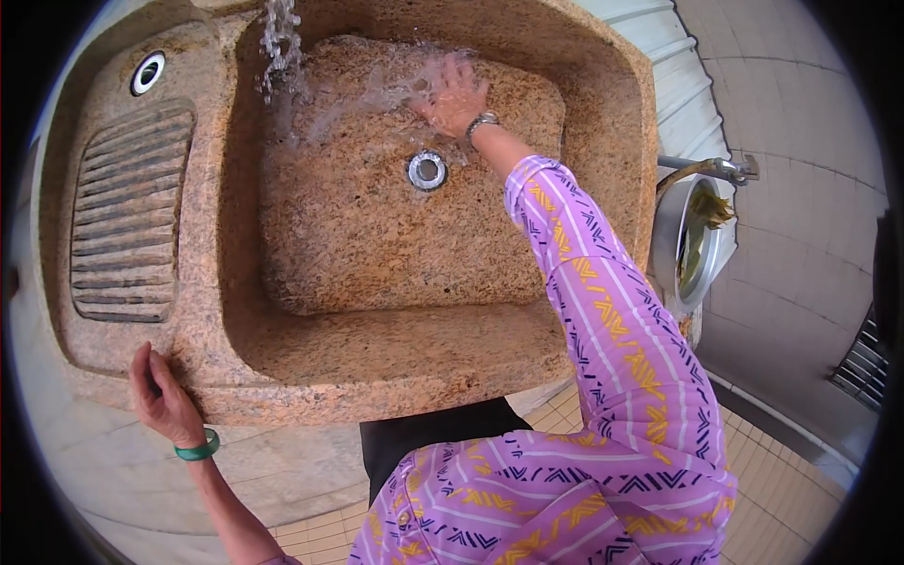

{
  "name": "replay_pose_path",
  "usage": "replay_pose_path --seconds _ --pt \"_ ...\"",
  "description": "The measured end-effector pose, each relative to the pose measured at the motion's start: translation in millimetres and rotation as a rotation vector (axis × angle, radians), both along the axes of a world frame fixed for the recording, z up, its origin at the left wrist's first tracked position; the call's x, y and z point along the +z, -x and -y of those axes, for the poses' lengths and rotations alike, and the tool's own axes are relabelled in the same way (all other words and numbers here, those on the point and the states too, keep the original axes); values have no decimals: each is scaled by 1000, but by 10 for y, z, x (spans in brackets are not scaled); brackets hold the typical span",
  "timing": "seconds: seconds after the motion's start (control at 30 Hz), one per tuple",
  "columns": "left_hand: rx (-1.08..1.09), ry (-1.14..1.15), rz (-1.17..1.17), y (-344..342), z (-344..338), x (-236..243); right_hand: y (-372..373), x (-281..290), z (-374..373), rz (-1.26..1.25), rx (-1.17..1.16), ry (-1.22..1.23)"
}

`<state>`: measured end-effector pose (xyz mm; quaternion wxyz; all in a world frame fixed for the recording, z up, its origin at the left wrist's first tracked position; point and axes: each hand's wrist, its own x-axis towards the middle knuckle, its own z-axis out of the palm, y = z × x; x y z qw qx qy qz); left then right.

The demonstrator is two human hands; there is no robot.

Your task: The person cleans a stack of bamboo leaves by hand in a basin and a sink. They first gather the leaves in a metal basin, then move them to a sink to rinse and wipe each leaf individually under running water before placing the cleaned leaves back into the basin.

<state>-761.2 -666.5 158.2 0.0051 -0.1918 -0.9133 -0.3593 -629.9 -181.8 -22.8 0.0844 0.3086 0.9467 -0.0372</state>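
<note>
My right hand (456, 99) is in the splashing water near the back of a speckled brown stone sink (377, 259), its fingers spread and nothing held. A watch or bracelet (482, 123) circles that wrist. Running water (280, 38) falls from the top edge into the basin's back left. Nearer the middle of the basin floor sits a round metal drain (427, 170). My left hand (166, 397) rests on the sink's front left rim, fingers loosely bent and holding nothing. A green bangle (199, 444) is on its wrist.
Left of the basin is a ribbed stone washboard (132, 221) with a second drain (148, 72) behind it. At the right, a pale basin (680, 240) holds green and yellowish leaves (706, 215). A metal tap (730, 169) juts out above it.
</note>
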Motion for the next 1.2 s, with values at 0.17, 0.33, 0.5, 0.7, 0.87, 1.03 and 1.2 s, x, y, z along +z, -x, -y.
replay_pose_path --seconds 0.17,0.33,0.5,0.7,0.87,1.03,1.2 --pt "2 -24 2 -14 -71 8 -1521 -64 -505 147 -277 -29" --pt "-3 -8 -72 -29 -80 16 -1985 410 785 435 -38 139" --pt "5 -96 -47 -41 -88 22 -1508 585 1572 192 837 447" --pt "-2 -55 -54 -36 -140 37 79 59 1487 -197 863 166" --pt "63 -47 -32 -76 15 41 440 308 639 -43 13 8" --pt "26 32 -29 -48 -114 71 571 139 733 30 -116 189" --pt "4 -27 -47 -23 -204 84 561 194 1763 -209 277 36"
